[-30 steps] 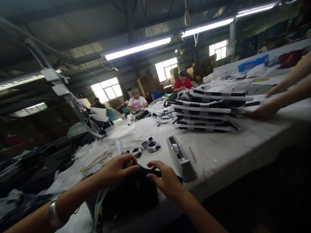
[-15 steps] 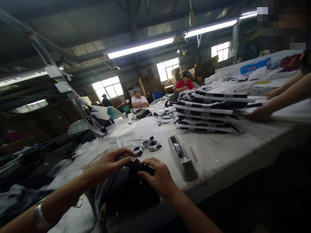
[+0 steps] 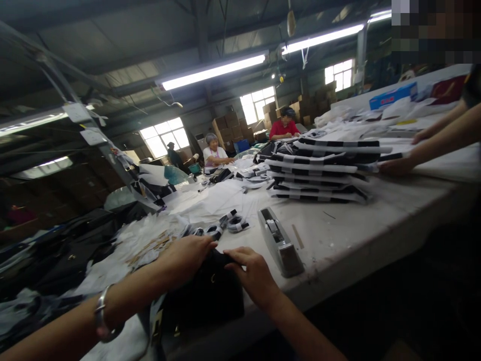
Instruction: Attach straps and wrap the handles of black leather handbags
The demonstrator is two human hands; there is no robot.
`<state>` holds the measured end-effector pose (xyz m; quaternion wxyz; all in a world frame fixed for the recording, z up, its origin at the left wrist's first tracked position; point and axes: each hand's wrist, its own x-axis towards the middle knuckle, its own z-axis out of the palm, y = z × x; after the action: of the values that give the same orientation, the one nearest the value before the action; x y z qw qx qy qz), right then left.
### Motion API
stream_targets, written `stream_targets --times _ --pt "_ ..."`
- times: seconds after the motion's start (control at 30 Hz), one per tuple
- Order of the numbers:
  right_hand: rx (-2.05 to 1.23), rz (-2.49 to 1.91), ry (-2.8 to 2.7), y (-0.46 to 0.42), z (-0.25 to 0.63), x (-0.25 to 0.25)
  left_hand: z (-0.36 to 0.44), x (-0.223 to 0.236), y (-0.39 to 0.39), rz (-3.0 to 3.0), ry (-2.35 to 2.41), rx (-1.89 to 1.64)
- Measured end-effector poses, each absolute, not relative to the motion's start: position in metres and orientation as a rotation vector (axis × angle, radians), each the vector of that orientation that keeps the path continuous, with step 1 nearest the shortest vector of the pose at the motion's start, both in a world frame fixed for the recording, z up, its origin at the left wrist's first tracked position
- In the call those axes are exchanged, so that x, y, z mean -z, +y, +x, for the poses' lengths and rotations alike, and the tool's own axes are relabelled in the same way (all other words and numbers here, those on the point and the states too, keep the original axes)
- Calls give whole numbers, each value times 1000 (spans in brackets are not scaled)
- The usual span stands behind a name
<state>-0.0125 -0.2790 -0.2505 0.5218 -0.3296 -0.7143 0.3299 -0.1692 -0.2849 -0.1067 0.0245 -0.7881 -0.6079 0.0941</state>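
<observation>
Both hands (image 3: 191, 258) (image 3: 259, 276) touch the black bag (image 3: 210, 303), its contents hidden.

The tape dispenser (image 3: 291, 259) looks like smooth grey plastic with a faint sheen. Left of it, the black bag (image 3: 216, 303) is mostly matt, too dark to tell leather from cloth, with shiny gold-coloured metal fittings (image 3: 157, 321). Farther left of the dispenser, a bracelet (image 3: 100, 308) gleams as polished silvery metal. Under the dispenser, the tabletop (image 3: 349, 225) is pale, smooth and scuffed. Behind the dispenser lie thin, matt, papery white sheets (image 3: 221, 194); beyond it, the stacked bundles (image 3: 315, 176) show soft-looking white wrapping, and cartons (image 3: 225, 133) look like dull brown cardboard.
</observation>
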Motion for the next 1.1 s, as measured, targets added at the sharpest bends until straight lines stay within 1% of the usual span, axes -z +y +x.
stream_targets --times 0.17,0.33,0.43,0.57,0.8,1.1 --pt "-872 -771 -1664 -281 -9 251 -173 113 -282 -2494 -2107 -108" --pt "-1157 -705 -1456 -281 -15 260 -191 124 -283 -2590 -2644 98" --pt "-1342 -700 -1344 -282 -24 266 -192 131 -287 -2498 -2899 159" --pt "-1432 -704 -1269 -282 -29 267 -190 134 -288 -2395 -2846 160" --pt "-1554 -712 -1232 -280 -28 261 -190 131 -287 -2462 -2648 59" --pt "-1639 -738 -1208 -278 -34 266 -185 131 -287 -2326 -2893 148"
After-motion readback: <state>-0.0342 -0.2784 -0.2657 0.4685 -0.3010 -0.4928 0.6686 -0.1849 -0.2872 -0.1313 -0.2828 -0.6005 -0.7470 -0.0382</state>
